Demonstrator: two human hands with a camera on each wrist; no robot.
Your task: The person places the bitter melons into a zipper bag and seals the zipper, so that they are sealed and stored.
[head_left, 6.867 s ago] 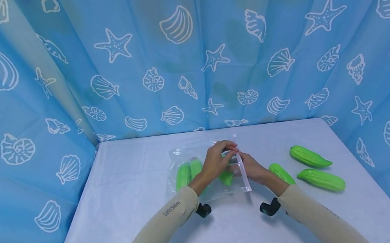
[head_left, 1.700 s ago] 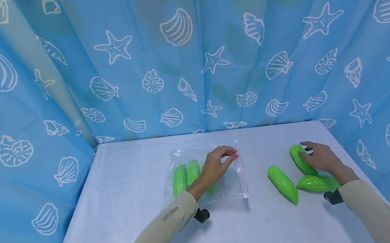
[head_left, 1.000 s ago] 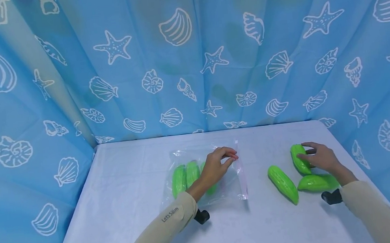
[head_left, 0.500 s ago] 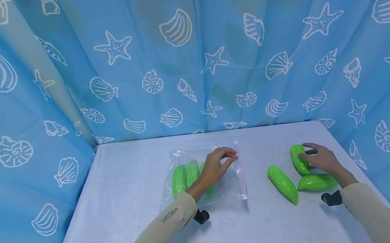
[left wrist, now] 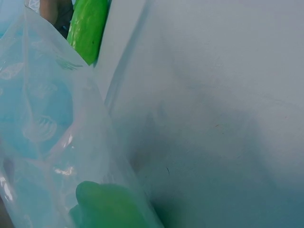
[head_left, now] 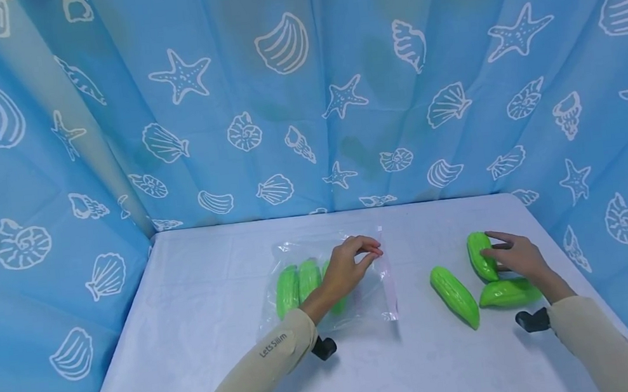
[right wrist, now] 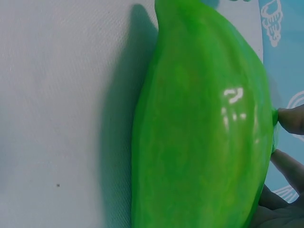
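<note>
My left hand (head_left: 350,262) pinches the upper edge of a clear zip-lock bag (head_left: 369,311) near its mouth in the head view. Inside lie three shiny green gourds, one of them a ridged gourd (head_left: 287,291), another partly behind my left hand. At the right, my right hand (head_left: 518,257) holds the far loose gourd (head_left: 480,255) between thumb and fingers. A second loose gourd (head_left: 508,294) lies just below that hand and fills much of the right wrist view. To the left lies a third loose gourd (head_left: 456,299), slanted and untouched.
A white-covered table (head_left: 195,266) carries everything. Behind it and along both sides hangs a blue shell-print curtain (head_left: 280,97). Black wrist-camera mounts (head_left: 324,348) stick out below both wrists.
Since the oldest frame, my right hand has left the bag and taken hold of the far gourd, which has turned more upright. The bag's third gourd now lies beside the other two.
</note>
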